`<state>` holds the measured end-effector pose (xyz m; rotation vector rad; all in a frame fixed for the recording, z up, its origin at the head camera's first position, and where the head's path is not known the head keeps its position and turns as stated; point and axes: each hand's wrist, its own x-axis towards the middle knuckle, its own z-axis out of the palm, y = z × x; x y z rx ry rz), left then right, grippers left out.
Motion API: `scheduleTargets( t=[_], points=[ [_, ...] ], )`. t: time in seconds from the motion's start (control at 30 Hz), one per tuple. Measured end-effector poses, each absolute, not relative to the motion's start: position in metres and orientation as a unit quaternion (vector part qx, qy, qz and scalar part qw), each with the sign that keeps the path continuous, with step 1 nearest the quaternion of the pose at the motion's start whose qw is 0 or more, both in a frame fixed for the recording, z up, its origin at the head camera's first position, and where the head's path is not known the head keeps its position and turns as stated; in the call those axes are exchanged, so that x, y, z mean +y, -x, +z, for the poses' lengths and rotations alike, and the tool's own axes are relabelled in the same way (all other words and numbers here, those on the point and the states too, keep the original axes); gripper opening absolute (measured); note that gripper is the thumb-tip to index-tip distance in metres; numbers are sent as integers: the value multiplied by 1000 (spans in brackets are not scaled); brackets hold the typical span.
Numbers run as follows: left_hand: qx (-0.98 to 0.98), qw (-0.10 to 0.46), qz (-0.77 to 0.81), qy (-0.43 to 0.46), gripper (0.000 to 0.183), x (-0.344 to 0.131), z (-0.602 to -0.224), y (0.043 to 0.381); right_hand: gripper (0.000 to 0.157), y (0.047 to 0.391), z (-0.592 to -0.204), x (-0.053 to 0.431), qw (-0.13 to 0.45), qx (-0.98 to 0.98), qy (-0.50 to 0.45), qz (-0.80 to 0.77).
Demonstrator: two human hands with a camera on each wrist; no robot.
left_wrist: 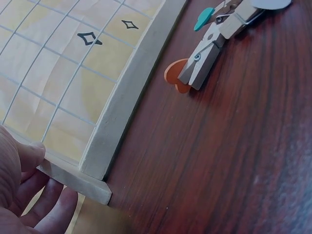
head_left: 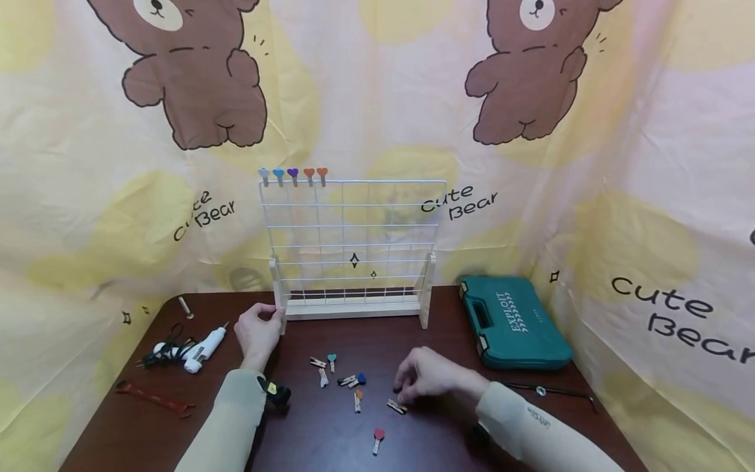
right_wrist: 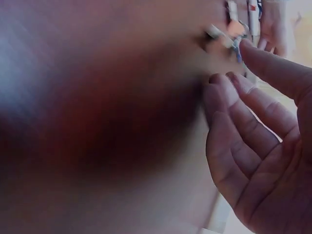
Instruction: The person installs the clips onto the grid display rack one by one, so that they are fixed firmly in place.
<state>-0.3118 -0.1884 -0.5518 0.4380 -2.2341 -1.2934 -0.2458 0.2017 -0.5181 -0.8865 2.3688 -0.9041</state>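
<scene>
A white wire grid rack [head_left: 354, 246] on a wooden stand [head_left: 354, 309] stands at the back of the table. My left hand [head_left: 258, 334] grips the stand's left upright, thumb on one side and fingers on the other in the left wrist view. My right hand [head_left: 433, 379] is low over the table, its fingertips right by a small clothespin [head_left: 396, 406]. Thumb and fingers are apart in the right wrist view, with nothing between them. Several more heart-topped clothespins lie loose between the hands, including a red one [head_left: 378, 440] and an orange one [left_wrist: 202, 61].
Several heart clips [head_left: 293, 176] sit along the rack's top left edge. A green tool case [head_left: 519, 321] lies back right, with a thin dark rod [head_left: 554, 391] in front of it. On the left are a glue gun [head_left: 203, 351], a red wrench [head_left: 154, 398] and a bolt [head_left: 185, 307].
</scene>
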Motion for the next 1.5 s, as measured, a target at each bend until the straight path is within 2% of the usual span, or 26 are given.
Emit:
scheduleTargets(
  t=[0.17,0.27,0.43,0.63,0.87,1.03,1.27,1.5],
  points=[
    [-825,268,-472,-155,14,-188,-551,312,12,235,-531,201,257,851,285,-359],
    [-825,269,-472,-156,15,-188,-551,311,12,229,-531,198,241,857,296,-344],
    [-825,265,-474,-159,15,-187,-550,310,17,216,-531,192,182,884,335,-269],
    [-822,270,-476,-159,14,-190,-550,311,16,225,-511,190,172,881,339,-281],
    [-824,262,-474,-165,15,-189,-551,312,5,266,-435,181,85,877,336,-335],
    [-826,252,-474,-170,16,-188,-549,311,14,302,-363,160,19,876,319,-360],
    [-826,251,-475,-173,16,-189,-550,311,15,346,-268,117,-107,878,307,-352],
    [-827,251,-473,-170,16,-189,-551,312,12,379,-220,80,-186,861,310,-357]
  ],
)
